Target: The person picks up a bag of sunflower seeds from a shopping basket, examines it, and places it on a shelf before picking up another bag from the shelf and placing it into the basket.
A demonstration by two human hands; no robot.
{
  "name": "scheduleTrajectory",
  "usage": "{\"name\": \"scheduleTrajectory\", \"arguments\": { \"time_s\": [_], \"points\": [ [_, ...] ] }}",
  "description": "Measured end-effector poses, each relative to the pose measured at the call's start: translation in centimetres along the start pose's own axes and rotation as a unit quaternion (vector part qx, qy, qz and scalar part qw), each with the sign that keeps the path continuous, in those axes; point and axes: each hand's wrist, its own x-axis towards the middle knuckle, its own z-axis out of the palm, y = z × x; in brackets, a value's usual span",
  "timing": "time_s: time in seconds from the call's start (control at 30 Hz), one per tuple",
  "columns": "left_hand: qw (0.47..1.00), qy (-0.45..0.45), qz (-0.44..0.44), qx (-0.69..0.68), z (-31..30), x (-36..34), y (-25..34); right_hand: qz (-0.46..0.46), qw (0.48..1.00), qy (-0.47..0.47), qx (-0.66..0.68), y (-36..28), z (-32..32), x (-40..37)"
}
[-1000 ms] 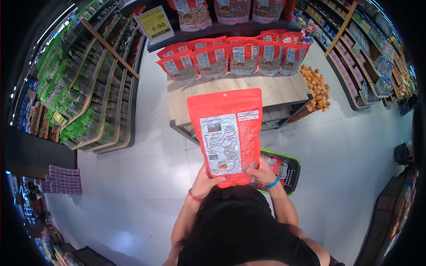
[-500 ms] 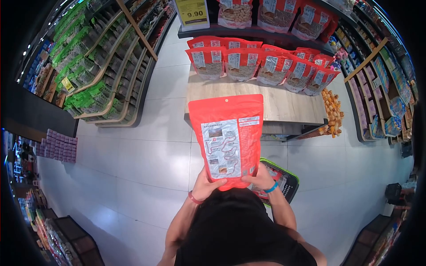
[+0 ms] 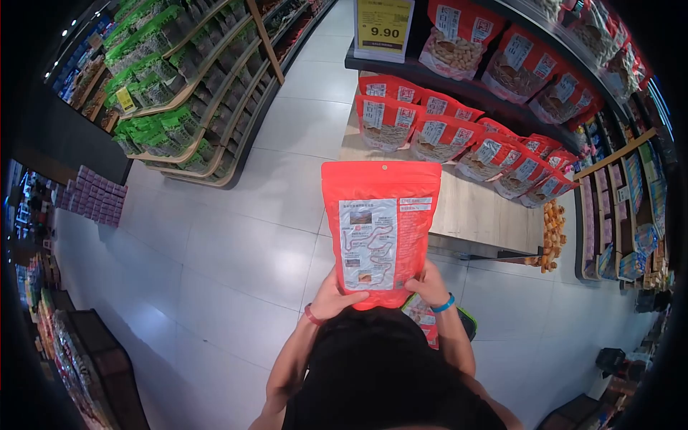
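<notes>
I hold a large red stand-up pouch upright in front of me, its white printed label facing me. My left hand grips its bottom left corner, thumb across the front. My right hand, with a blue wristband, grips the bottom right corner. Behind the pouch stands a wooden display table carrying rows of similar red pouches. A shopping basket with a red packet inside shows just under my right hand.
A yellow 9.90 price sign stands above the table. Shelves of green packets run along the left aisle. Small orange packs hang at the table's right end. More shelving lines the right side; pale floor tiles lie between.
The view has swung left, so the display table and basket now sit further right. The pouch stays upright in both hands, and the basket is now mostly hidden.
</notes>
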Motion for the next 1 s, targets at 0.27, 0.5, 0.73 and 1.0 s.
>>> {"name": "scheduleTrajectory", "arguments": {
  "time_s": [0.27,0.5,0.73,1.0],
  "points": [
    [0.995,0.027,0.05,-0.078,-6.4,3.8,2.2,0.09,0.995,-0.024,-0.023,-2.8,1.9,7.4],
    [0.988,0.072,0.076,-0.118,-7.6,4.6,3.1,0.017,0.998,0.0,0.066,-2.7,3.0,13.9],
    [0.976,0.183,0.113,-0.032,-5.4,4.0,3.2,0.018,0.999,-0.045,-0.026,-2.7,1.8,16.2],
    [0.971,0.206,0.112,-0.039,-1.0,5.1,2.2,0.036,0.988,-0.127,0.08,-5.9,-0.8,17.6]
  ]
}}
